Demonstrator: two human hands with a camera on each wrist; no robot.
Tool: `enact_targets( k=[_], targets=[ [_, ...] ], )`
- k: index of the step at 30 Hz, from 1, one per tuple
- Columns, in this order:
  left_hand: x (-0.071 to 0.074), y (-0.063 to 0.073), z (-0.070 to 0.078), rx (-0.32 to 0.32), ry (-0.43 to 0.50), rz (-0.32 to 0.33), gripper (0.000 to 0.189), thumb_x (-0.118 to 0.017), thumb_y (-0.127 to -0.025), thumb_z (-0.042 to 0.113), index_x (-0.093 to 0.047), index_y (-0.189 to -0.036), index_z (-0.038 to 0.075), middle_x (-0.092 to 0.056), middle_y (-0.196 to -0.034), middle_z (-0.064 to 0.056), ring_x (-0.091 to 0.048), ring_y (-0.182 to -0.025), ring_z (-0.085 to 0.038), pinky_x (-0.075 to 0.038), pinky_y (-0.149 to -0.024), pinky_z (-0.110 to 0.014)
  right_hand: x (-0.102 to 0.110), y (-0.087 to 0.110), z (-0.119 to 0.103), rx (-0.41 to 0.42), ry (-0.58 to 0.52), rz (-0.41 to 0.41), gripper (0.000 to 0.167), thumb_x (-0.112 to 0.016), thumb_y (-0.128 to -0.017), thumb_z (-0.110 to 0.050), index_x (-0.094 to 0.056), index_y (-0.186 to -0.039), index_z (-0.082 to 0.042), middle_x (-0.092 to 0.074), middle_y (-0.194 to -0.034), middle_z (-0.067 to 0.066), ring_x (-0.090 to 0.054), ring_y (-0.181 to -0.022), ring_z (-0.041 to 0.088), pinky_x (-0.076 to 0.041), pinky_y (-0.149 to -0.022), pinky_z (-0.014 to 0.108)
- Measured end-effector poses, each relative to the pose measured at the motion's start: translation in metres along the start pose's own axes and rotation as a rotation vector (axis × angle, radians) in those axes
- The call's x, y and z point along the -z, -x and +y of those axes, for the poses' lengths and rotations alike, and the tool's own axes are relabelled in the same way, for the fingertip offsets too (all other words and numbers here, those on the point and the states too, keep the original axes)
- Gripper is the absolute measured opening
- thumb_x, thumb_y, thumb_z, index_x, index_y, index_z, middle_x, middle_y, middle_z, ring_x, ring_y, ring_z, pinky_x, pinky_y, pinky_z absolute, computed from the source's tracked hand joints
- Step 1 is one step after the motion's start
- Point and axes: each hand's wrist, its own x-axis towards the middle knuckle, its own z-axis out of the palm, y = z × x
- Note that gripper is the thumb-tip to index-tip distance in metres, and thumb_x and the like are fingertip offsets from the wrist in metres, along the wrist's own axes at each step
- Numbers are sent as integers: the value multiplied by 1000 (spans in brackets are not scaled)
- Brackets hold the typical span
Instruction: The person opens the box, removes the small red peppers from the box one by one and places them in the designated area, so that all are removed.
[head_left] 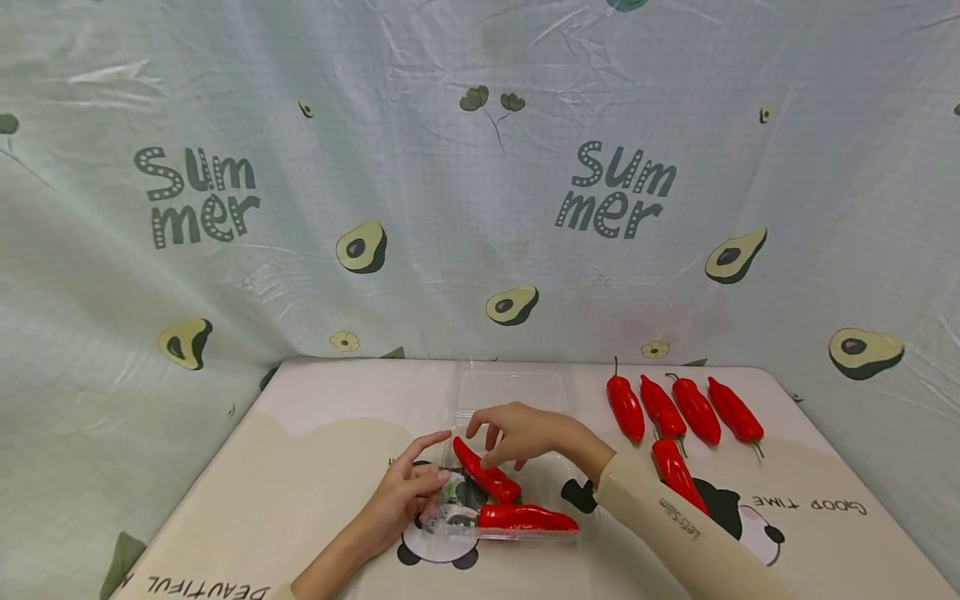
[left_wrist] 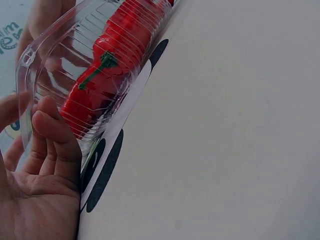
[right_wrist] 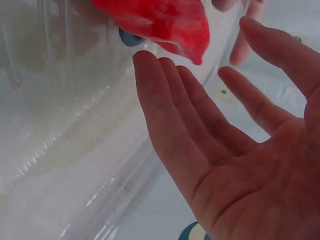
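Observation:
A clear plastic clamshell box point(head_left: 528, 536) lies with its lid folded back, holding two red peppers. One pepper point(head_left: 487, 473) lies slanted in it, and the other pepper point(head_left: 528, 517) lies along the near wall. My left hand point(head_left: 397, 500) grips the box's left side, its curled fingers point(left_wrist: 50, 120) at the rim in the left wrist view. Over the box hovers my right hand point(head_left: 517, 432). In the right wrist view, its extended fingers point(right_wrist: 165, 110) hold nothing and sit just below the tip of a pepper point(right_wrist: 165, 22).
On the table's right side lie several more red peppers point(head_left: 697, 408), most in a row at the back. Another pepper point(head_left: 677, 473) lies nearer, partly behind the right sleeve point(head_left: 667, 517). The flat lid point(head_left: 513, 387) reaches toward the printed curtain point(head_left: 420, 183).

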Motion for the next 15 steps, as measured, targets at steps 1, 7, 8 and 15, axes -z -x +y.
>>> enact_targets(
  k=[1, 7, 8, 15],
  targets=[
    [0, 0, 0, -1, 1, 0, 67, -58, -103, 13, -24, -160, 7, -54, -67, 10, -51, -55, -6, -44, -54, -19, -1, -2, 0, -1, 6, -7, 47, -80, -87, -15, -64, -131, -15, -71, -113, 13, -70, -85, 18, -62, -64, 33],
    [0, 1, -1, -6, 9, -2, 66, -58, -103, 12, -24, -160, 7, -54, -68, 10, -51, -55, -5, -43, -54, -19, -7, -9, -1, -19, 32, -49, 48, -84, -84, -16, -67, -127, -26, -69, -111, 8, -68, -82, 15, -62, -65, 30],
    [0, 1, -1, -8, 9, -2, 66, -58, -103, 12, -24, -160, 7, -54, -68, 10, -51, -55, -5, -43, -53, -19, -8, -9, -2, -22, 32, -54, 48, -84, -83, -15, -67, -127, -26, -68, -111, 7, -67, -82, 14, -62, -65, 30],
    [0, 1, 0, -8, -3, 0, 67, -58, -103, 13, -24, -160, 8, -55, -67, 10, -51, -55, -5, -44, -54, -19, -10, -10, -5, -37, 33, -93, 46, -85, -82, -12, -71, -124, -26, -68, -112, 3, -66, -84, 14, -63, -68, 32]
  ],
)
